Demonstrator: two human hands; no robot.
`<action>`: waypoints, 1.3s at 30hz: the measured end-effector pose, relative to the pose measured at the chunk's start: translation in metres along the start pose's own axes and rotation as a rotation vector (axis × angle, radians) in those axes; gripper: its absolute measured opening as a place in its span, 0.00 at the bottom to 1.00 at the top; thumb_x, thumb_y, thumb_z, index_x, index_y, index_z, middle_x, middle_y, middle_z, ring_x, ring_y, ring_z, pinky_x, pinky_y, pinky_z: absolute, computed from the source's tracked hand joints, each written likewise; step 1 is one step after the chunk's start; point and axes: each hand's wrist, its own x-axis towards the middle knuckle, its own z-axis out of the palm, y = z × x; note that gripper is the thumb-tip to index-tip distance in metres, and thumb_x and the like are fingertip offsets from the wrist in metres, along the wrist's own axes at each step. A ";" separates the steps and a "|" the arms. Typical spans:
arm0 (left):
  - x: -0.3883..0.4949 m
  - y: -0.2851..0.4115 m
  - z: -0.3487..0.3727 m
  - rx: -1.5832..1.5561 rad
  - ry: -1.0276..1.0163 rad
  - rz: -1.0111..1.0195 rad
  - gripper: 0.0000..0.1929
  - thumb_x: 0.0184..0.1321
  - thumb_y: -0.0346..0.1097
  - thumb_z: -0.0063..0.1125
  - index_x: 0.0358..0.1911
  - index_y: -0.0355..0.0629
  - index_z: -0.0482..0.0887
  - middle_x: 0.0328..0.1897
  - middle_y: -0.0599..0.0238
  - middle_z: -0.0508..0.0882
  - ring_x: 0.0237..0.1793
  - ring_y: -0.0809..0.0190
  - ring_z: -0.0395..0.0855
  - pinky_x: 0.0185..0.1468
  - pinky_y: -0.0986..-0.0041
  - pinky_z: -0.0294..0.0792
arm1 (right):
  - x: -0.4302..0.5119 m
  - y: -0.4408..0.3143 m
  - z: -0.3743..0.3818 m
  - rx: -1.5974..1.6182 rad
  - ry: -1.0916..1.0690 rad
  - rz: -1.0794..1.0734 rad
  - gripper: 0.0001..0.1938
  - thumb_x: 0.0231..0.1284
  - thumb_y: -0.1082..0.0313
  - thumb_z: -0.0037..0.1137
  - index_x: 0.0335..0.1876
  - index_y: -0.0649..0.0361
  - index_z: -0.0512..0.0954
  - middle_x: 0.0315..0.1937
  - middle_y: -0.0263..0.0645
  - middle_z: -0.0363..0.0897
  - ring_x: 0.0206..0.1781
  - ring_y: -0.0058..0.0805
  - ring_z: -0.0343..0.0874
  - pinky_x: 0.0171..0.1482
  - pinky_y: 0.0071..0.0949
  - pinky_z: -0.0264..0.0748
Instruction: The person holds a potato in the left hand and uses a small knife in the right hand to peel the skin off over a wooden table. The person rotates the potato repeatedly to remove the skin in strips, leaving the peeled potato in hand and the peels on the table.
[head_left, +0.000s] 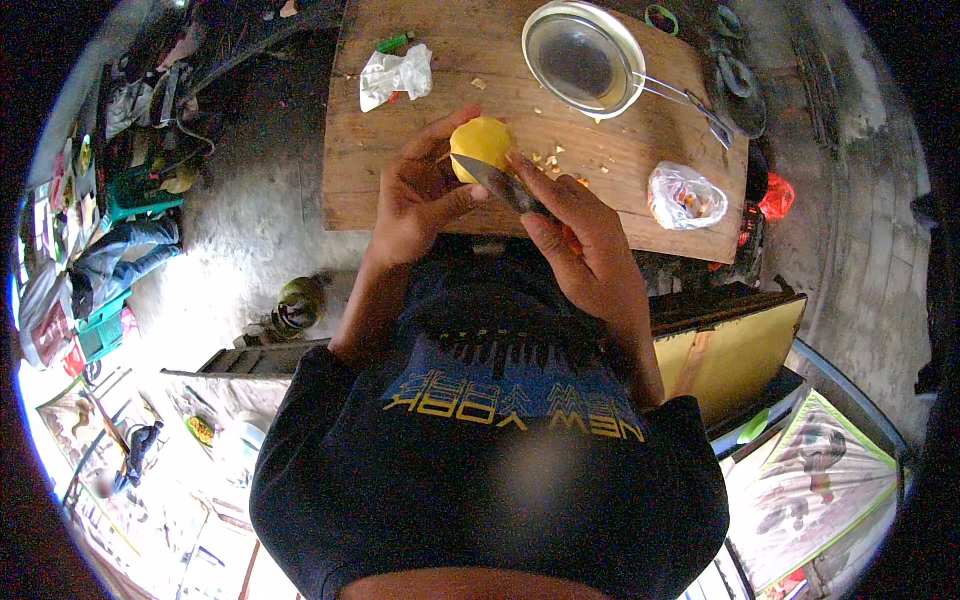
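Note:
A round, pale-yellow piece of produce (484, 140), apparently peeled, rests in the fingers of my left hand (424, 184) above the near part of the wooden table (465, 135). My right hand (581, 236) grips a knife (499, 184) with a dark, worn blade. The blade lies across the lower side of the yellow piece, its tip towards my left palm. An orange-red bit of the knife's handle shows between my right fingers; most of it is hidden. Small peel scraps (555, 159) are scattered on the tabletop just beyond my right hand.
A metal strainer (581, 64) sits over a pale bowl at the far right, its handle pointing right. A clear plastic bag (686, 196) with scraps lies near the right edge. Far left are a crumpled white plastic bag (396, 75) and a green lighter-like object (394, 43).

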 end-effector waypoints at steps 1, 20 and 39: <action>-0.001 0.002 0.000 0.015 -0.007 0.001 0.37 0.55 0.18 0.68 0.71 0.33 0.67 0.67 0.53 0.78 0.66 0.57 0.77 0.68 0.64 0.72 | 0.000 -0.001 0.001 0.000 0.006 -0.008 0.26 0.71 0.67 0.54 0.73 0.55 0.69 0.32 0.41 0.70 0.34 0.32 0.69 0.41 0.28 0.67; -0.007 0.015 -0.001 0.013 -0.065 0.069 0.35 0.58 0.20 0.67 0.71 0.33 0.67 0.65 0.52 0.79 0.64 0.55 0.79 0.66 0.60 0.74 | -0.027 -0.018 0.026 0.695 0.074 0.325 0.25 0.79 0.59 0.44 0.76 0.58 0.65 0.30 0.26 0.65 0.27 0.14 0.63 0.30 0.16 0.60; -0.001 0.028 -0.018 0.153 -0.036 -0.089 0.34 0.60 0.18 0.63 0.71 0.33 0.66 0.67 0.55 0.77 0.64 0.56 0.79 0.65 0.66 0.75 | 0.002 -0.010 0.035 -0.127 0.094 -0.028 0.26 0.72 0.63 0.52 0.74 0.52 0.68 0.44 0.56 0.79 0.44 0.55 0.78 0.50 0.46 0.75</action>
